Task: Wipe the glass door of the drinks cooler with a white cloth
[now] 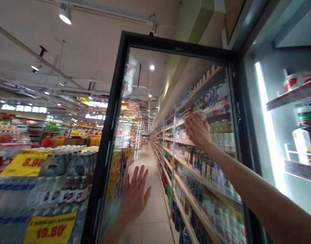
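Note:
A glass cooler door (180, 47) with a black frame stands swung open in front of me. My right hand (196, 131) reaches up to the upper right part of the pane, pressing a pale, crumpled cloth (203, 116) flat to the glass. Most of that cloth is covered by the palm and fingers. Lower down and to the left, my left hand (135, 195) is raised with fingers spread and nothing in it. It is at the pane, though whether the palm touches the glass I cannot tell.
Lit cooler shelves (292, 98) with bottles are close on the right. Shrink-wrapped bottle packs (60, 195) with yellow price signs (50, 228) are stacked on the left, near the door's outer edge. Through the glass show a tiled aisle (151, 217) and long stocked shelves (193, 166).

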A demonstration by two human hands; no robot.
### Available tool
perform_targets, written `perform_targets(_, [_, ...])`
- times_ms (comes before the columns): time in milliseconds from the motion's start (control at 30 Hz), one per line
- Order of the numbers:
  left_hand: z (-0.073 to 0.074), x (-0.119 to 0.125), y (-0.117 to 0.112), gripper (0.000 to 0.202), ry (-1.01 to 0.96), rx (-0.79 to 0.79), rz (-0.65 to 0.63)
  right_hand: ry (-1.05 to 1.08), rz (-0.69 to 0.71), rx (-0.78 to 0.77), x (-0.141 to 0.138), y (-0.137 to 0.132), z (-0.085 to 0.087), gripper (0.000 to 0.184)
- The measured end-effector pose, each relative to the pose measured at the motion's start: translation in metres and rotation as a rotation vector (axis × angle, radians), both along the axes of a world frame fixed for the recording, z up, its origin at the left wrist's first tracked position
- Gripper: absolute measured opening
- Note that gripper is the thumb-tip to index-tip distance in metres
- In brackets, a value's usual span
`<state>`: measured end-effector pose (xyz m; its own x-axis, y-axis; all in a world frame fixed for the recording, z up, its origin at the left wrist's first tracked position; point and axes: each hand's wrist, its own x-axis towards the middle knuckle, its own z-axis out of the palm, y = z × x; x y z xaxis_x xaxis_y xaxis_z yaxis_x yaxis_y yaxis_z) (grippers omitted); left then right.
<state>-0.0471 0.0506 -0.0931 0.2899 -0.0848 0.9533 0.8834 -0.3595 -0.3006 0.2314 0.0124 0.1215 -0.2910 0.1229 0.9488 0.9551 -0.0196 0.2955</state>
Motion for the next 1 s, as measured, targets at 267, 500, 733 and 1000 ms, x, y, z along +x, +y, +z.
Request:
perform_targets(267, [-0.005, 0.001, 0.007, 0.054, -0.013, -0.057, 0.013, -0.161, 0.099, -0.052, -0.078, 0.021, -0.014, 0.044])
perform_targets(500, [-0.002, -0.018, -0.003, 0.053, 0.111, -0.105, -0.015, -0.186, 0.181, -0.015, -0.111, 0.032, 0.006, 0.041])
perform_targets(733, [-0.021, -0.095, -0.019, 0.056, 0.041, -0.119, -0.020, -0.230, 0.274, -0.090, -0.197, 0.049, -0.020, 0.043])
perform_targets(1000, [-0.033, -0.127, -0.046, 0.062, -0.095, -0.197, -0.055, -0.495, 0.350, -0.240, -0.227, 0.038, -0.062, 0.045])
